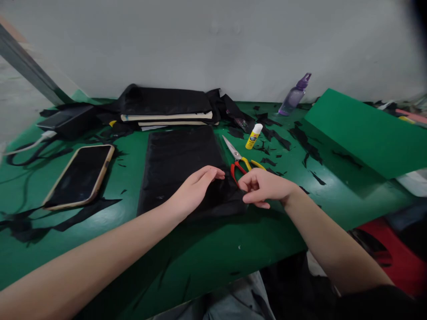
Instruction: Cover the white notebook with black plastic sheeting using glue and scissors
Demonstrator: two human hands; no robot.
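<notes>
A flat rectangular item wrapped in black sheet material (pixel 182 155) lies on the green table in front of me. My left hand (pixel 202 184) rests over its right half, fingers stretched out and close to the surface. At the lower right corner my right hand (pixel 262 186) has its fingers curled, pinching the loose black edge (pixel 230 202). Just beyond the right hand lie scissors (pixel 237 156) with red and yellow handles, blades half apart. A yellow glue stick (pixel 254 136) with a white cap is behind them.
At left lies a phone (pixel 82 175), with a black box-shaped device and cable (pixel 66 120) behind it. Black-covered books (pixel 167 102) are stacked at the back. Black scraps (pixel 307 142) litter the table (pixel 267 240). A purple bottle (pixel 294 95) and a green board (pixel 367 129) stand at right.
</notes>
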